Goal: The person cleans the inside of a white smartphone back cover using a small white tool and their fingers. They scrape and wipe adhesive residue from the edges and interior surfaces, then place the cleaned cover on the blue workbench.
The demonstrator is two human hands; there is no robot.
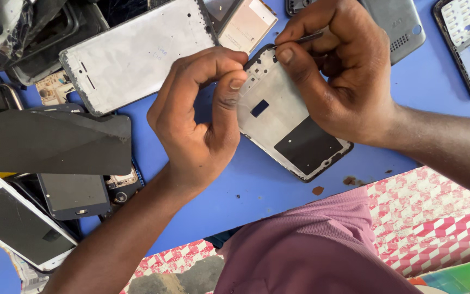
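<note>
Blue tabletop [278, 190]: left hand [197, 120] grips phone frame [289, 125], right hand [338, 71] pinches tool [307, 38] above.

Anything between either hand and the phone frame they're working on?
Nothing visible. The left hand pinches the phone frame at its left edge, and the right hand presses a thin dark tool against its top corner. The other phone parts lie apart on the blue table.

two hands [202, 114], two silver phone frames [137, 54], one dark loose screen panel [58, 142], one thin dark tool [307, 38]
</note>
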